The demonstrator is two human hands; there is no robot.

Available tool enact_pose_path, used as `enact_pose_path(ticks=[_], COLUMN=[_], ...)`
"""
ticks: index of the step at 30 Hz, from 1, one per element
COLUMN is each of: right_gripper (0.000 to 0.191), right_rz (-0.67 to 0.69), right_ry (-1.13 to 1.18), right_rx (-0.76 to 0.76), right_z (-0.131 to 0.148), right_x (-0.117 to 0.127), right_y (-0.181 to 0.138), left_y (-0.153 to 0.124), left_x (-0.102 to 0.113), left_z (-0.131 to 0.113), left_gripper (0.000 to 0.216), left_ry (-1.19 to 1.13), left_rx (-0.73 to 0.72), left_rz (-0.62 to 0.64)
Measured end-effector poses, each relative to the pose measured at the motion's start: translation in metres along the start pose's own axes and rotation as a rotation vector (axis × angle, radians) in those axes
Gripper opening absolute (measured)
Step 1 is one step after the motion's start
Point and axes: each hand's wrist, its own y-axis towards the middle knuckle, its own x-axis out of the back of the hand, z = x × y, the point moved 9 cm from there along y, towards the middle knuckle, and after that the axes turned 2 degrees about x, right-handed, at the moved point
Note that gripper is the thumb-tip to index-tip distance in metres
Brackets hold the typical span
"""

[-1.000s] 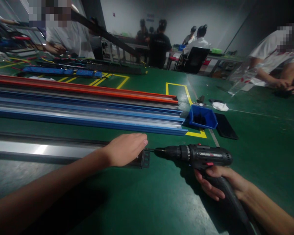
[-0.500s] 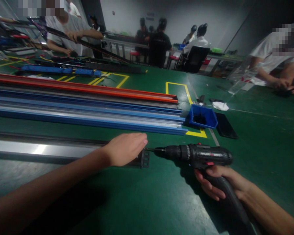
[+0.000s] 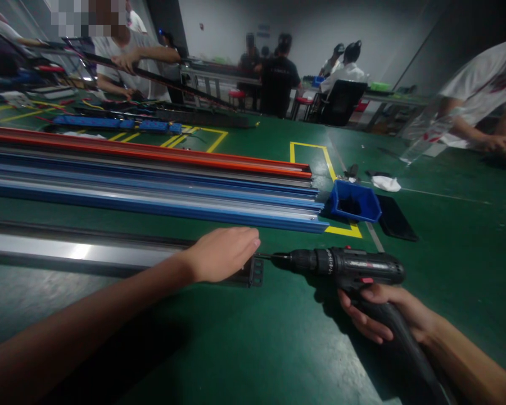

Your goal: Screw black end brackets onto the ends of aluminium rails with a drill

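Observation:
My right hand [image 3: 383, 315] is wrapped round the handle of a black cordless drill [image 3: 341, 263], which points left. A long thin bit [image 3: 267, 256] runs from its chuck to the end of a long metal profile [image 3: 122, 250]. That profile lies flat on the green table, with a dark slotted end cap [image 3: 256, 273] at its right end. Over this end lies my left hand [image 3: 223, 256], fingers together and bent across the profile, gripping it. The hand hides part of the end, and the exact spot where the bit's tip meets it is hard to make out.
Behind lie parallel blue profiles [image 3: 164, 205] and an orange profile [image 3: 172, 152]. A blue bin [image 3: 369, 212] with dark small parts stands right of them, beside a black flat tablet-like object [image 3: 396, 218]. People work across the table, one holding a long dark bar [image 3: 164, 81].
The view has shifted slightly, so the table things appear a little further right. Both hands keep their holds, and the drill stays in line with the profile's end.

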Motion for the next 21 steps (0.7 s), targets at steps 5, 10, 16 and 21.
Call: enact_pose_path(ticks=[5, 10, 16, 21], right_gripper=[0.034, 0.034, 0.034, 0.034], right_rz=[-0.003, -0.005, -0.004, 0.004], right_ry=[0.007, 0.006, 0.012, 0.016], right_rx=[-0.014, -0.032, -0.029, -0.025], right_z=[-0.0019, -0.0043, -0.0032, -0.0017], right_x=[0.0037, 0.0078, 0.0082, 0.0081], right_y=[0.0002, -0.0015, 0.0001, -0.0001], left_y=[-0.0004, 0.0005, 0.0023, 0.0032], left_x=[-0.0008, -0.0029, -0.0029, -0.0026], left_z=[0.0012, 0.0024, 0.0021, 0.0019], left_gripper=[0.039, 0.038, 0.038, 0.038], left_ry=[0.006, 0.029, 0.041, 0.041], left_rx=[-0.019, -0.011, -0.001, 0.004], left_rz=[-0.009, -0.003, 0.003, 0.004])
